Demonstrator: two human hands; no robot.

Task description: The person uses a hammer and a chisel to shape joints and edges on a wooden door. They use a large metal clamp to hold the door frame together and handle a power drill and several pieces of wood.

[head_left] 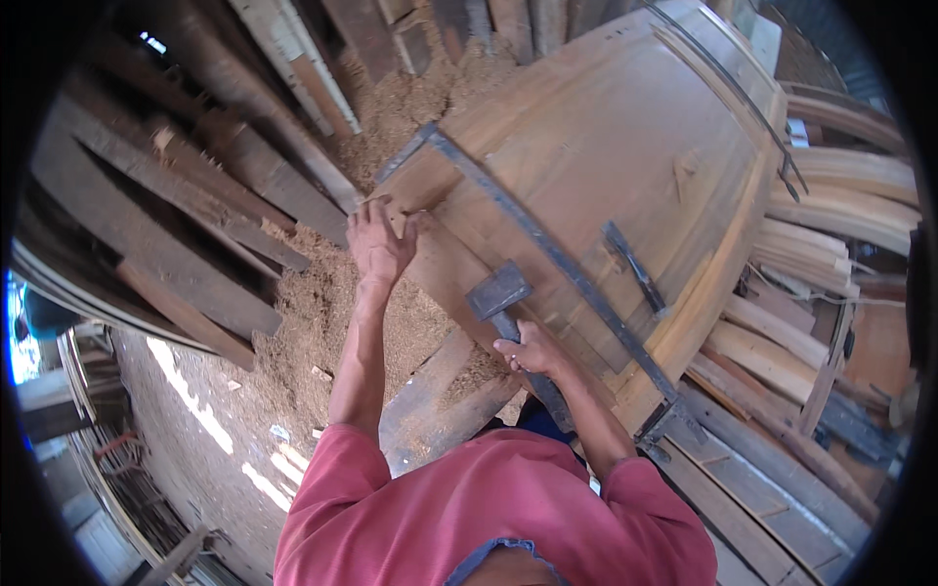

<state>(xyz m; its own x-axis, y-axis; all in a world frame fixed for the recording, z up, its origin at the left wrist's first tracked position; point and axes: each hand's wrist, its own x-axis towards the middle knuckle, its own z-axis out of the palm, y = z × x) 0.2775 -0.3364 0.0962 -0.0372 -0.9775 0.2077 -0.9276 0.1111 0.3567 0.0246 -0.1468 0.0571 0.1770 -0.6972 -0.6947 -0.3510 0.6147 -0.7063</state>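
A large curved panel of joined wooden boards (625,146) lies in front of me, held by a long dark metal clamp bar (547,244) that runs across it. My left hand (379,244) rests flat on the panel's near left edge, fingers spread, holding nothing. My right hand (528,350) grips the handle of a heavy dark hammer (498,291), whose square head sits just above the panel's lower edge. A shorter metal strip (635,266) lies on the boards to the right of the bar.
Sawdust (313,313) covers the ground left of the panel. Dark planks (186,225) are stacked at the left and top. Curved pale boards (831,234) pile up at the right, with flat planks (762,469) below them.
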